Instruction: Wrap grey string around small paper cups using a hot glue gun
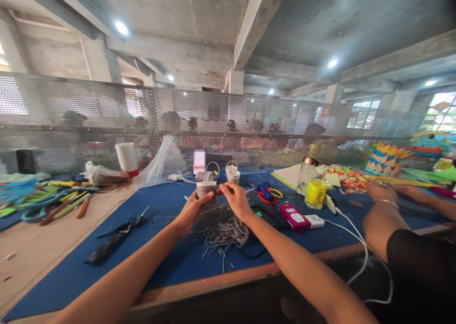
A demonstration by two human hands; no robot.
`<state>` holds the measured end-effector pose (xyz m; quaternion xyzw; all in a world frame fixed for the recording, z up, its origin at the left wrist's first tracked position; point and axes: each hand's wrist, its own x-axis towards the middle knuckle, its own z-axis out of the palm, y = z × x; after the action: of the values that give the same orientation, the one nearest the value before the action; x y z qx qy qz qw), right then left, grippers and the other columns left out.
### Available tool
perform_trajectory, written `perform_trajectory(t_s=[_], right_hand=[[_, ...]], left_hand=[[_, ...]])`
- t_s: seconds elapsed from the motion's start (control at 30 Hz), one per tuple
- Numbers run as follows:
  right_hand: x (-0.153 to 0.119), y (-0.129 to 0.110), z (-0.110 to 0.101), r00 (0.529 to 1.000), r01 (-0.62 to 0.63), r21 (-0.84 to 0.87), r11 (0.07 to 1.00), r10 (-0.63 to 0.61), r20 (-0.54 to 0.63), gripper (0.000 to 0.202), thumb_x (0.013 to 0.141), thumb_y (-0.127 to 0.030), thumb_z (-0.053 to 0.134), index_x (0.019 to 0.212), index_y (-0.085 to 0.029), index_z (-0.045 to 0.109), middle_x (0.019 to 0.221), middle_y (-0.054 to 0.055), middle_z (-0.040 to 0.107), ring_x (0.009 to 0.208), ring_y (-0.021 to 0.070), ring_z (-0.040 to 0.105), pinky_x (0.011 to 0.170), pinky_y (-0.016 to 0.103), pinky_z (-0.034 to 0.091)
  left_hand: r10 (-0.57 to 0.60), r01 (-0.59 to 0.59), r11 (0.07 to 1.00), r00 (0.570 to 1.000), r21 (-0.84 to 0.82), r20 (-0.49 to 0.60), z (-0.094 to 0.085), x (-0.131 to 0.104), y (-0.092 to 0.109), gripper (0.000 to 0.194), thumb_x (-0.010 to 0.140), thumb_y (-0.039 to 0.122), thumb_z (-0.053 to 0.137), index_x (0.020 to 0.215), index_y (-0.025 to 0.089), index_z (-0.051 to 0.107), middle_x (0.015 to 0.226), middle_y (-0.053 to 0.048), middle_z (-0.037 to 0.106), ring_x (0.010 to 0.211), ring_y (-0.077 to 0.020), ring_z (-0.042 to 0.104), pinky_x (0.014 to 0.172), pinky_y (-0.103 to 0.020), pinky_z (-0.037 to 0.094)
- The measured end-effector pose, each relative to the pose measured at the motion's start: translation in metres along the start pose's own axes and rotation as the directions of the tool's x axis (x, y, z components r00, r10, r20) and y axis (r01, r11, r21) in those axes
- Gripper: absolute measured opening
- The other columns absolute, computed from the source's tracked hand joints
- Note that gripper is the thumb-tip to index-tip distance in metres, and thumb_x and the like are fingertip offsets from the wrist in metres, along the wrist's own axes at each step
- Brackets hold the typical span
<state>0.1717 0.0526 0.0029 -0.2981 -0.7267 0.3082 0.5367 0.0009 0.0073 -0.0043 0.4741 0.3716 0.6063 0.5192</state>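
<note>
My left hand (193, 211) is wrapped around a small paper cup (206, 187) with a white rim and grey cord wound about its side. At the cup's right edge, the fingertips of my right hand (236, 201) are pinched together; what they hold is too small to make out. A loose heap of grey cord (228, 230) lies on the blue mat below my hands. Just beyond are a cord-covered cup (204, 177) lying on its side and an upright small cup (232, 174) with a looped handle.
Black-handled scissors (119, 233) lie at left, a blue glue gun (264, 190) at right. Further right are a magenta power strip (294, 218), a yellow-labelled bottle (316, 190) and a glass jar (305, 176). A co-worker's arm (383, 214) reaches in. A perforated screen (96, 124) stands behind.
</note>
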Motion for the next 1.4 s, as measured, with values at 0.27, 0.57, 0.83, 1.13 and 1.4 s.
perform_trajectory(t_s=[0.27,0.57,0.83,1.13,1.4], right_hand=[[0.001,0.003,0.000,1.000,-0.007,-0.037,0.999,0.006,-0.014,0.032,0.097,-0.043,0.059,0.082,-0.019,0.075,0.090,0.005,0.079,0.084,0.0198,0.073,0.084,0.029,0.054],[0.001,0.003,-0.002,1.000,-0.003,-0.052,0.999,0.001,-0.030,0.033,0.098,-0.044,0.057,0.081,-0.020,0.073,0.086,0.005,0.078,0.082,0.0201,0.072,0.081,0.028,0.054],[0.002,0.003,-0.003,0.999,-0.011,-0.034,0.999,0.010,-0.037,0.033,0.097,-0.045,0.058,0.080,-0.020,0.072,0.085,0.005,0.078,0.082,0.0212,0.072,0.080,0.029,0.054],[0.004,0.010,-0.003,0.999,0.000,-0.076,0.997,-0.003,-0.049,0.036,0.095,-0.049,0.056,0.076,-0.021,0.068,0.079,0.004,0.074,0.077,0.0211,0.068,0.077,0.030,0.050],[0.005,0.009,-0.003,0.999,-0.015,-0.061,0.998,0.013,-0.030,0.033,0.095,-0.046,0.056,0.075,-0.021,0.067,0.078,0.003,0.072,0.077,0.0202,0.067,0.077,0.029,0.048]], left_hand=[[-0.007,0.007,1.000,1.000,-0.014,-0.022,-0.001,0.001,0.000,0.059,0.068,0.043,0.093,0.117,0.015,0.073,0.114,-0.013,0.077,0.099,-0.0252,0.071,0.089,-0.037,0.052],[-0.003,0.003,1.000,1.000,-0.014,0.017,0.000,0.000,0.001,0.059,0.071,0.043,0.092,0.120,0.015,0.073,0.118,-0.014,0.077,0.102,-0.0263,0.070,0.092,-0.038,0.052],[-0.015,0.015,1.000,0.999,0.008,0.035,0.000,-0.002,0.002,0.060,0.073,0.045,0.090,0.122,0.015,0.072,0.114,-0.014,0.077,0.103,-0.0270,0.070,0.092,-0.037,0.051],[0.001,-0.002,1.000,0.999,0.006,0.054,-0.005,0.002,-0.005,0.060,0.076,0.043,0.088,0.125,0.013,0.070,0.117,-0.014,0.076,0.106,-0.0268,0.069,0.093,-0.037,0.051],[0.005,-0.005,1.000,0.998,-0.003,0.059,-0.001,0.000,-0.002,0.063,0.071,0.045,0.091,0.122,0.014,0.072,0.119,-0.016,0.077,0.111,-0.0307,0.069,0.099,-0.042,0.049]])
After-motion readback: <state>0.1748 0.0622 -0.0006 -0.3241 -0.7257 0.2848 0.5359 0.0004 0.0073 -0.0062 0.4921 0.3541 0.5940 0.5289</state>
